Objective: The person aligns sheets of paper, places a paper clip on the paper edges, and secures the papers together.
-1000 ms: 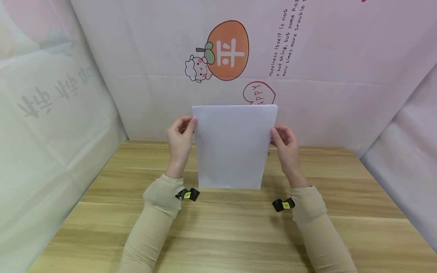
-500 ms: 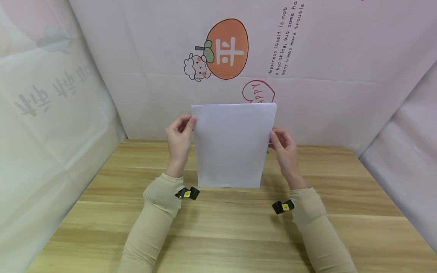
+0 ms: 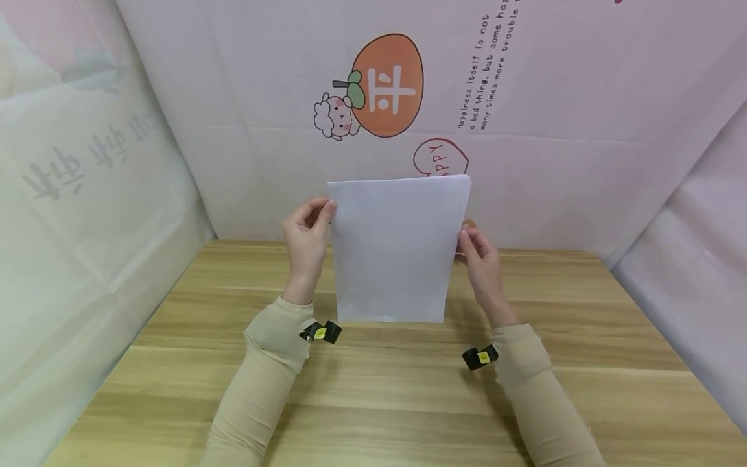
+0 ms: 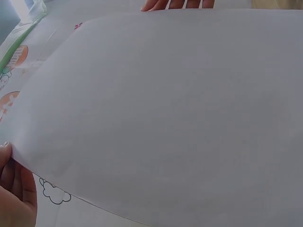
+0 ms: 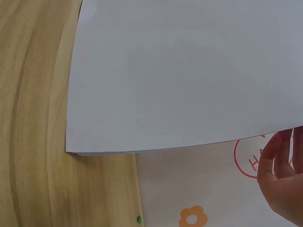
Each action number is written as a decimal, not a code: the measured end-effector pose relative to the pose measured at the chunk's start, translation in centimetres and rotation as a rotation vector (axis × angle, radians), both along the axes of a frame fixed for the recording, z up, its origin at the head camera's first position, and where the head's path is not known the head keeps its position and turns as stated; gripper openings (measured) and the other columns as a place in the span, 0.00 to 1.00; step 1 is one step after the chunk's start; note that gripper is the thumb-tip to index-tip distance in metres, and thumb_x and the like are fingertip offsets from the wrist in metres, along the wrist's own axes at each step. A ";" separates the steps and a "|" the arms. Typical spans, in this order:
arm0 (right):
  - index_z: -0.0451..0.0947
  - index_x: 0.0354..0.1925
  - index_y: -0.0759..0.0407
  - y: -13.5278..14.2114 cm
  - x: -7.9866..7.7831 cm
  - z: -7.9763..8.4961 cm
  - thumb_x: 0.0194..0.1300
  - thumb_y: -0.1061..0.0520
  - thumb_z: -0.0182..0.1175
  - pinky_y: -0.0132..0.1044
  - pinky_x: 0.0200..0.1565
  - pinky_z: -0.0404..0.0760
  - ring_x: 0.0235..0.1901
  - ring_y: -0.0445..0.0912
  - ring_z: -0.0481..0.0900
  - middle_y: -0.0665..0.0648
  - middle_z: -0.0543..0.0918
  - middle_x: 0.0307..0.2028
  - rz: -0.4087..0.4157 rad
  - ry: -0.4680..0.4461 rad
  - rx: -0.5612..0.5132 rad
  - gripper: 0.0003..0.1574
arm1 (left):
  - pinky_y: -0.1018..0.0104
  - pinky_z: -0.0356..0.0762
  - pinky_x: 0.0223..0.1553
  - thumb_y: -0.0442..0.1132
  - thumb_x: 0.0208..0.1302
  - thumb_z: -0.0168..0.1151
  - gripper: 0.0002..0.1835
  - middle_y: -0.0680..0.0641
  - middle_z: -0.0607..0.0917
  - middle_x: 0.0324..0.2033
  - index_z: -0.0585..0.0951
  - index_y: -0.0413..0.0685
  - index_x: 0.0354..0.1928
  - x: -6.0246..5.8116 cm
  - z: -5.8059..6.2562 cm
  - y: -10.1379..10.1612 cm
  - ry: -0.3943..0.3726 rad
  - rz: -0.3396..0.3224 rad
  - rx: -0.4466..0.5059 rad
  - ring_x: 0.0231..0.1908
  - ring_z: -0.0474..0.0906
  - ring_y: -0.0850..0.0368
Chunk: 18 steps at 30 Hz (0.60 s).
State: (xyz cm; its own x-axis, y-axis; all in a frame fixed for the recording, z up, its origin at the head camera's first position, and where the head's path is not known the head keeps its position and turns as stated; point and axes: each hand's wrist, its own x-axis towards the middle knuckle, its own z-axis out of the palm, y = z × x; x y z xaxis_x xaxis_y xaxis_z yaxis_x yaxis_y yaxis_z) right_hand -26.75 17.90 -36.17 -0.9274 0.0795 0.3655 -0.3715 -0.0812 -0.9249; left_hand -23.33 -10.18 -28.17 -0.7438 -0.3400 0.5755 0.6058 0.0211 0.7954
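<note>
A stack of white paper [image 3: 391, 253] is held upright, its blank face towards me and its lower edge close over the table. My left hand [image 3: 306, 240] pinches the left edge near the top corner, thumb in front and fingers behind. At the right edge, lower down, my right hand [image 3: 483, 266] holds the stack between thumb and fingers; its fingers [image 4: 175, 4] appear along the far side in the left wrist view. Several layers of paper show at the corner of the stack [image 5: 180, 75] in the right wrist view, where the right thumb is out of frame.
A wooden table [image 3: 373, 402] lies under the stack and both forearms. Behind it hangs a pale printed cloth [image 3: 560, 175] with an orange fruit, a heart and lettering. Similar white cloth [image 3: 76, 259] closes off both sides. Each wrist wears a small black camera [image 3: 478, 358].
My right hand has slid down along the edge and a little to the left. The stack's upper right corner has shifted slightly left, while my left hand has stayed almost in place.
</note>
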 end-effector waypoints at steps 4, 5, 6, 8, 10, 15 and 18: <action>0.74 0.36 0.49 -0.1 -0.2 -0.5 0.71 0.48 0.51 0.28 0.38 0.78 0.35 0.39 0.77 0.45 0.79 0.33 0.003 -0.005 0.006 0.09 | 0.77 0.70 0.30 0.31 0.60 0.63 0.11 0.56 0.80 0.25 0.80 0.23 0.36 0.0 -0.1 -0.1 0.001 -0.002 -0.005 0.26 0.72 0.65; 0.74 0.36 0.49 0.0 -0.2 -0.6 0.71 0.48 0.51 0.28 0.38 0.78 0.35 0.39 0.78 0.45 0.79 0.33 0.004 -0.007 0.009 0.09 | 0.77 0.70 0.30 0.31 0.60 0.63 0.11 0.56 0.80 0.25 0.80 0.23 0.36 0.0 -0.1 -0.1 0.004 -0.004 -0.007 0.26 0.72 0.64; 0.74 0.36 0.49 0.0 -0.3 -0.7 0.71 0.48 0.51 0.28 0.38 0.78 0.35 0.39 0.77 0.45 0.79 0.33 0.004 -0.010 0.014 0.09 | 0.77 0.71 0.30 0.31 0.60 0.63 0.11 0.56 0.80 0.25 0.80 0.23 0.36 0.0 -0.1 -0.1 0.006 -0.004 -0.008 0.26 0.72 0.64; 0.74 0.36 0.48 0.0 -0.4 -0.9 0.71 0.48 0.50 0.28 0.39 0.78 0.35 0.39 0.77 0.44 0.79 0.33 0.001 -0.019 0.031 0.09 | 0.77 0.71 0.30 0.30 0.60 0.63 0.11 0.56 0.80 0.25 0.80 0.23 0.36 0.0 -0.1 -0.1 0.011 -0.005 -0.008 0.26 0.72 0.64; 0.74 0.36 0.48 0.1 -0.4 -1.0 0.72 0.48 0.49 0.28 0.39 0.79 0.35 0.38 0.78 0.44 0.79 0.33 -0.003 -0.034 0.056 0.10 | 0.77 0.70 0.30 0.30 0.60 0.63 0.11 0.57 0.80 0.25 0.80 0.23 0.36 -0.1 -0.2 -0.2 0.014 -0.004 -0.006 0.25 0.72 0.65; 0.74 0.39 0.48 0.1 -0.2 -0.8 0.74 0.53 0.45 0.27 0.39 0.79 0.34 0.36 0.78 0.42 0.79 0.32 -0.005 -0.079 0.133 0.10 | 0.78 0.70 0.29 0.30 0.60 0.63 0.11 0.57 0.80 0.25 0.80 0.23 0.36 -0.2 -0.3 -0.2 0.013 -0.004 -0.001 0.25 0.72 0.66; 0.73 0.42 0.52 0.1 0.1 -0.5 0.76 0.55 0.42 0.27 0.39 0.79 0.34 0.35 0.77 0.41 0.78 0.31 0.007 -0.099 0.185 0.12 | 0.77 0.71 0.30 0.30 0.60 0.63 0.11 0.57 0.80 0.25 0.80 0.23 0.36 -0.2 -0.3 -0.2 0.015 -0.012 -0.002 0.26 0.72 0.66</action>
State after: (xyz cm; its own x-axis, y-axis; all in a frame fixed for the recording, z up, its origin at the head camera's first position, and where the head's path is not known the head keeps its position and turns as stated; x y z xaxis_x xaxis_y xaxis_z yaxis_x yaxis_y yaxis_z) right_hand -26.62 17.98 -36.66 -0.9598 0.0128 0.2804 -0.2781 0.0912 -0.9562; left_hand -23.50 -10.42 -28.50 -0.7388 -0.3300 0.5876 0.6182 0.0152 0.7859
